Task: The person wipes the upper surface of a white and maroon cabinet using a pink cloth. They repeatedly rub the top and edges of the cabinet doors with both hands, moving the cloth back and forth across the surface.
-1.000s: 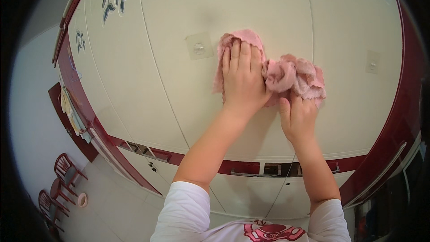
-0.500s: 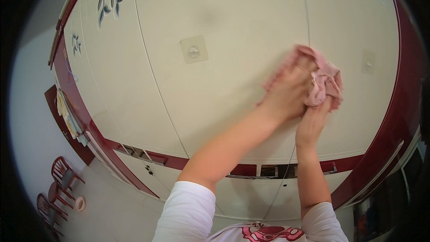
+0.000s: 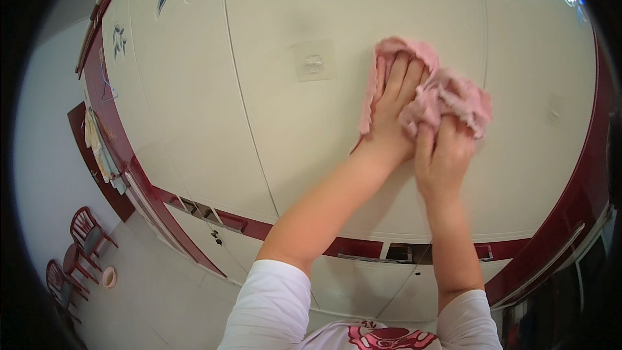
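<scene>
Two hands press a pink cloth (image 3: 427,94) flat against a cream cupboard door (image 3: 285,129)

The left hand (image 3: 392,113) lies spread on the cloth's left part, fingers straight, pinning it to the panel rather than clenching it; the right hand (image 3: 444,152) is curled around the bunched right part, gripping a wad of it; the cloth looks soft, light and limp, likely to fold and slip unless held by a gathered handful or under a flat palm; a clear stick-on hook (image 3: 314,61) sits just left of the cloth, apart from it, and could snag an edge; a door seam runs down the panel further left; there is broad bare panel above and to the right, up to the dark red trim (image 3: 583,201); red handle strips (image 3: 363,249) lie below the forearms; red chairs (image 3: 81,246) stand well apart on the floor
</scene>
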Demonstrator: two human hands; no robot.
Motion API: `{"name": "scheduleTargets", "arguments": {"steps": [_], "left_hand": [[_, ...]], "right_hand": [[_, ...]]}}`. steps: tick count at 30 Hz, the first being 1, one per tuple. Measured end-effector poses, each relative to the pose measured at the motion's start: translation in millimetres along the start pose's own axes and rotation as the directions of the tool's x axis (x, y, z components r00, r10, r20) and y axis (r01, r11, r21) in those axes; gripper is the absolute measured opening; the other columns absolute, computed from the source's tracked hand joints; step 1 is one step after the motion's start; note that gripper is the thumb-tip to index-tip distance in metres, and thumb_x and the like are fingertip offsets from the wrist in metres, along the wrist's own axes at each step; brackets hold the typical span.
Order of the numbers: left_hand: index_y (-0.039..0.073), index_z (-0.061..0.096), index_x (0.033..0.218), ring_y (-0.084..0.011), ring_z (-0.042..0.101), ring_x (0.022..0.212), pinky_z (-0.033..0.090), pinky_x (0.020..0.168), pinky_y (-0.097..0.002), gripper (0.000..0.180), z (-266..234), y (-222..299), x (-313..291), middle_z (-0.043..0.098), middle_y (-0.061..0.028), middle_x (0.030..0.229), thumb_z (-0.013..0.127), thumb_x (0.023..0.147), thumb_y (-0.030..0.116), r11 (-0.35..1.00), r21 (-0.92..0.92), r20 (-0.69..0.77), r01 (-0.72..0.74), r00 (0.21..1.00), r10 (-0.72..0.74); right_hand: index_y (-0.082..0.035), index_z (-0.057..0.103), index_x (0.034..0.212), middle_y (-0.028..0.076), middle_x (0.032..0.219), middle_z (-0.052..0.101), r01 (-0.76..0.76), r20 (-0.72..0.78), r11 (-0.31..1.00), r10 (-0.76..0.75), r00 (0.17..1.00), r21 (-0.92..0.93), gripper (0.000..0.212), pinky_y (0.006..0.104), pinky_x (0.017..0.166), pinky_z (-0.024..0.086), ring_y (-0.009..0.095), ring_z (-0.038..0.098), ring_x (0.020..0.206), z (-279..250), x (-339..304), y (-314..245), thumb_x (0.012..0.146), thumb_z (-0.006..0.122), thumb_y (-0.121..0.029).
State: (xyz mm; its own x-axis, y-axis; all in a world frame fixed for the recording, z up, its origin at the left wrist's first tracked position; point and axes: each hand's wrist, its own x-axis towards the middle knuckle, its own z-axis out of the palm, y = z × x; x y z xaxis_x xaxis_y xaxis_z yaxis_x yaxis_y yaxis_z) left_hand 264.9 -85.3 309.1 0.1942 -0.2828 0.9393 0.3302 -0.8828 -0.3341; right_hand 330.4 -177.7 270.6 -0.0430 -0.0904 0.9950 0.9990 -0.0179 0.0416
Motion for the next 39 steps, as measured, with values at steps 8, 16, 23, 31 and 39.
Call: {"name": "scheduleTargets", "arguments": {"steps": [8,16,23,31,39], "left_hand": [[0.004,0.050,0.137,-0.0405,0.035,0.140,0.020,0.118,-0.0580,0.065,-60.6,-78.8,-90.9,0.044,-0.0189,0.144,0.063,0.082,0.037,0.991,0.096,0.049,0.096,0.994,-0.101],[0.007,0.052,0.129,-0.0375,0.040,0.132,0.026,0.113,-0.0538,0.056,-89.0,-124.1,-224.9,0.048,-0.0154,0.136,0.064,0.086,0.041,0.840,0.293,0.032,0.457,0.873,-0.487],[0.005,0.057,0.124,-0.0356,0.042,0.129,0.030,0.108,-0.0525,0.052,-91.0,-8.6,-320.7,0.052,-0.0143,0.130,0.070,0.084,0.037,0.795,0.183,0.207,0.578,0.768,-0.606],[0.007,0.053,0.134,-0.0405,0.034,0.138,0.017,0.117,-0.0551,0.063,-34.3,40.3,-283.6,0.048,-0.0153,0.139,0.063,0.085,0.045,0.730,0.203,0.377,0.653,0.636,-0.674],[0.009,0.048,0.137,-0.0429,0.034,0.136,0.021,0.111,-0.0682,0.061,61.0,135.8,-121.2,0.041,-0.0178,0.144,0.058,0.086,0.041,0.968,0.077,0.139,0.240,0.958,-0.249]], "right_hand": [[-0.004,0.066,0.120,0.015,0.107,0.066,0.096,0.211,0.986,-0.123,0.970,0.133,0.049,0.0430,0.084,0.050,0.033,0.064,0.095,50.2,-50.8,-68.5,0.080,0.074,-0.032],[-0.007,0.068,0.097,0.009,0.090,0.066,0.191,0.294,0.923,-0.295,0.909,0.334,0.025,0.0383,0.074,0.051,0.025,0.064,0.086,93.5,-93.1,-129.5,0.079,0.069,-0.024],[-0.003,0.070,0.100,0.014,0.113,0.067,0.201,0.545,0.879,-0.433,0.718,0.433,0.029,0.0454,0.102,0.045,0.031,0.057,0.119,47.9,-186.6,-110.3,0.075,0.067,-0.019],[-0.005,0.071,0.104,0.015,0.116,0.066,-0.037,0.492,0.957,-0.115,0.863,0.288,0.034,0.0573,0.110,0.035,0.037,0.055,0.122,-19.6,-172.6,-47.4,0.073,0.069,-0.019],[0.000,0.069,0.114,0.019,0.104,0.068,-0.190,0.313,0.980,0.200,0.929,-0.061,0.043,0.0456,0.080,0.049,0.038,0.064,0.093,-93.5,-134.1,76.4,0.074,0.063,-0.016]]}}
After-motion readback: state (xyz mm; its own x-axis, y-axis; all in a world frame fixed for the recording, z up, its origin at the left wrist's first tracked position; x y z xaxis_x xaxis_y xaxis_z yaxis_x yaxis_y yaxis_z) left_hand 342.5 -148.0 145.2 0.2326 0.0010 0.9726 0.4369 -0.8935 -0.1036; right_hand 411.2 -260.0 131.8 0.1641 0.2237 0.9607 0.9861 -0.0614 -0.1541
